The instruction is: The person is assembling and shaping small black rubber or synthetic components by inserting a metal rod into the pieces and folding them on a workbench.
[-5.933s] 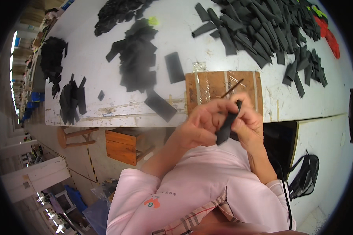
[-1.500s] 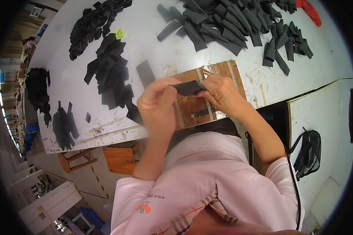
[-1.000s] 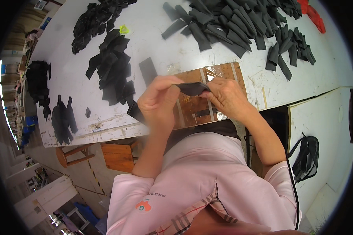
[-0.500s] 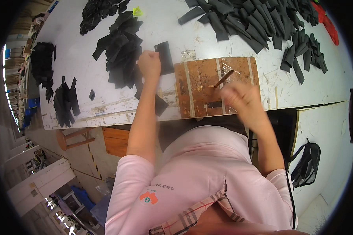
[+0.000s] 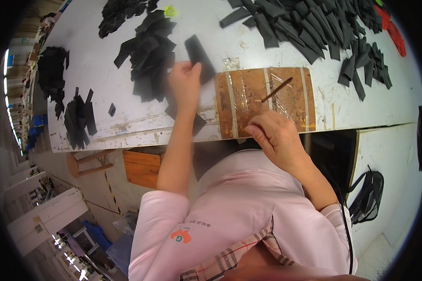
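My left hand [image 5: 184,84], a little blurred, is closed on a black fabric piece [image 5: 198,52] that sticks out beyond the fingertips. It is just right of a loose heap of black fabric pieces [image 5: 147,56]. Below that wrist another black piece [image 5: 199,125] lies near the table's front edge. My right hand [image 5: 275,138] is over the near edge of a brown taped board [image 5: 244,93]. Its thumb and fingers are pressed together, and anything between them is hidden. A thin dark-brown stick [image 5: 277,90] rests on the board, apart from that hand.
Many folded black pieces [image 5: 305,28] are piled at the far right of the white table [image 5: 140,122], beside red cloth [image 5: 394,35]. More black stacks [image 5: 79,119] lie at the left. A stool [image 5: 91,163] and a black bag [image 5: 368,196] are below the table's level.
My left hand has shifted slightly right, the black piece tilting with it. My right hand has drawn nearer to me and away from the stick. A dark strip near the board's front edge is no longer visible.
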A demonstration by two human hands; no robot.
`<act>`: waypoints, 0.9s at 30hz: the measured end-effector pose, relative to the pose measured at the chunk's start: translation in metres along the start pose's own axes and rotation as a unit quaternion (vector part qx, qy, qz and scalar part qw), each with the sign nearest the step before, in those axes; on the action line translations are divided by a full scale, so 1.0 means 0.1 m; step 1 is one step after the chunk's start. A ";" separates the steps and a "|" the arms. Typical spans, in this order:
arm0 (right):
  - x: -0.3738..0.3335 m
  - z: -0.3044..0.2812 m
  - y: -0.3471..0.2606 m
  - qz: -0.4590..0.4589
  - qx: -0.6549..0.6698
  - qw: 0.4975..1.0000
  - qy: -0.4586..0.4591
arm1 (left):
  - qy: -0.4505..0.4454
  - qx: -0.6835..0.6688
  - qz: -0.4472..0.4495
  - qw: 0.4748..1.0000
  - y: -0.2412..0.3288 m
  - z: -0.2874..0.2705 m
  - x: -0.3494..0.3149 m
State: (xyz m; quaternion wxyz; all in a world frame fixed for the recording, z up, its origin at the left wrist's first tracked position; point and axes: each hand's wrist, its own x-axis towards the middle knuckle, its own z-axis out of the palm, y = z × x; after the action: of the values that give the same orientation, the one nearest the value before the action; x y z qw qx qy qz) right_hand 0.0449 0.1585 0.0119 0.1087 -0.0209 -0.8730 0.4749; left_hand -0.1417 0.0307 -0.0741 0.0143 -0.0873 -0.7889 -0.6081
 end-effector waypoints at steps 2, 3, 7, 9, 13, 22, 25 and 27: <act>-0.01 -0.07 -0.08 -0.040 -0.047 0.996 0.061 | -0.083 -0.232 -0.134 0.960 0.39 -0.11 -0.34; 0.00 -0.08 -0.09 -0.037 -0.050 0.996 0.060 | -0.114 -0.295 -0.179 0.932 0.61 -0.10 -0.52; 0.05 -0.14 -0.09 -0.070 -0.103 0.976 0.178 | -0.254 -0.366 -0.253 0.859 0.89 -0.12 -1.02; 0.07 -0.16 -0.04 -0.014 0.065 0.990 0.127 | -0.273 -0.351 -0.243 0.862 0.93 -0.07 -1.15; 0.04 -0.28 0.02 0.172 0.259 0.950 -0.025 | -0.317 -0.317 -0.185 0.874 0.90 0.01 -1.26; 0.05 -0.54 0.09 0.143 0.268 0.951 -0.059 | -0.382 -0.427 -0.263 0.776 1.07 -0.20 -0.77; 0.06 -0.56 0.11 0.149 0.234 0.956 -0.092 | -0.434 -0.287 -0.176 0.835 1.11 -0.22 -0.69; 0.09 -0.57 0.11 0.157 0.228 0.953 -0.123 | -0.447 -0.255 -0.156 0.843 1.20 -0.24 -0.66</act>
State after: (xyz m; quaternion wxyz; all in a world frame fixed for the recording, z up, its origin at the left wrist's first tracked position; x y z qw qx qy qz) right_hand 0.0477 0.2126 0.0342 -0.0737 -0.0736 -0.7340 0.6711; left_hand -0.0601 0.0290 0.0382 -0.4580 -0.2263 -0.5304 -0.6766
